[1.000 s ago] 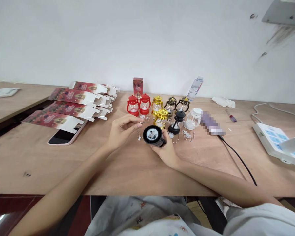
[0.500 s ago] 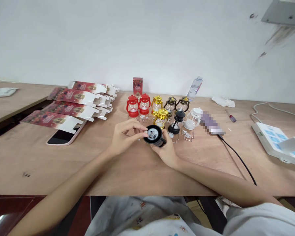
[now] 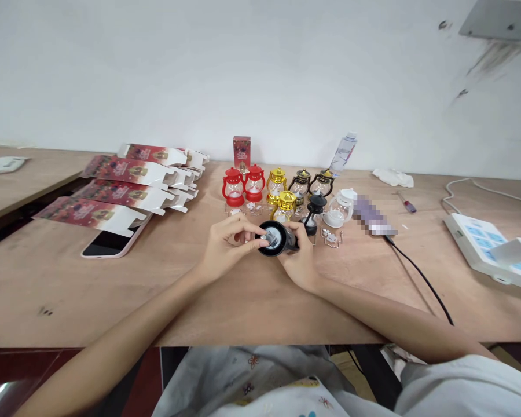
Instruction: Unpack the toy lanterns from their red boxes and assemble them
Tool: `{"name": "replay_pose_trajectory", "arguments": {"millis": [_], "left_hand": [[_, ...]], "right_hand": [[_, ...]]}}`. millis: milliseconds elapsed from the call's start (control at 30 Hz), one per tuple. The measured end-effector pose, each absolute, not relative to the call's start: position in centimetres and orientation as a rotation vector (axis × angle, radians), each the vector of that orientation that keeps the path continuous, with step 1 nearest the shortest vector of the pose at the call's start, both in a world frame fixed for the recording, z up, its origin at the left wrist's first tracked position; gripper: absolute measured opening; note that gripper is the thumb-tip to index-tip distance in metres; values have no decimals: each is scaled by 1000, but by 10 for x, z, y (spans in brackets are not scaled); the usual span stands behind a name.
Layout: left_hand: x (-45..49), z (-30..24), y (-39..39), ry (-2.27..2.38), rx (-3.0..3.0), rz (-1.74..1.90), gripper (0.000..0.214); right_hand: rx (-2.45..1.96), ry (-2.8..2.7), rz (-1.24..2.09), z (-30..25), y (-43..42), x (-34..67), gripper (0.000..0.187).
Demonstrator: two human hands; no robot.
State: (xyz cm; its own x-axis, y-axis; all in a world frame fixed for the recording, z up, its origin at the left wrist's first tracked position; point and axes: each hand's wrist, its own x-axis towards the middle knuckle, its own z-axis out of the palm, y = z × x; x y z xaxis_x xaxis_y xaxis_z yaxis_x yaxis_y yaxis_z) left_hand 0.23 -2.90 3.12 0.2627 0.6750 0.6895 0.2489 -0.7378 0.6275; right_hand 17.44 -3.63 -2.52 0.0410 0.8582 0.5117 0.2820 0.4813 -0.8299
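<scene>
My right hand (image 3: 301,260) is wrapped round a small black lantern (image 3: 282,238), which lies tipped so its round open base faces me. Inside the base sits a pale disc with a greyish part at its middle. My left hand (image 3: 232,243) has thumb and forefinger pinched at that middle; what lies between the fingertips is too small to make out. Just beyond my hands stand a gold lantern (image 3: 283,205), another black lantern (image 3: 316,211) and a white lantern (image 3: 341,209). Small metal pieces with bent wire (image 3: 331,236) lie beside them.
Behind are red lanterns (image 3: 234,188), more gold and dark ones, a red box (image 3: 242,152) and a tilted bottle (image 3: 344,152). Flattened cartons (image 3: 91,213) overlap a phone (image 3: 108,243) at left. At right lie a blurred purple device, a screwdriver (image 3: 408,204) and a power strip (image 3: 477,243).
The lantern has shifted slightly right and tilted so its base faces more to the left. My left thumb and forefinger have moved a little right, deeper over the base.
</scene>
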Motion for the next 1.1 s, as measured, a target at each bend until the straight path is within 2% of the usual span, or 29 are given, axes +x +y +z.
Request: {"name": "replay_pose_trajectory", "arguments": {"millis": [267, 600, 1100], "left_hand": [[5, 29, -31, 796, 2156, 1530, 16], [1, 28, -32, 756, 2300, 1619, 5], [-2, 27, -31, 760, 2537, 1595, 11]], "right_hand": [[-1035, -1509, 589, -26, -37, 174, 39], [-1022, -1527, 570, -27, -36, 173, 37], [-1006, -1488, 658, -28, -35, 173, 37]]}}
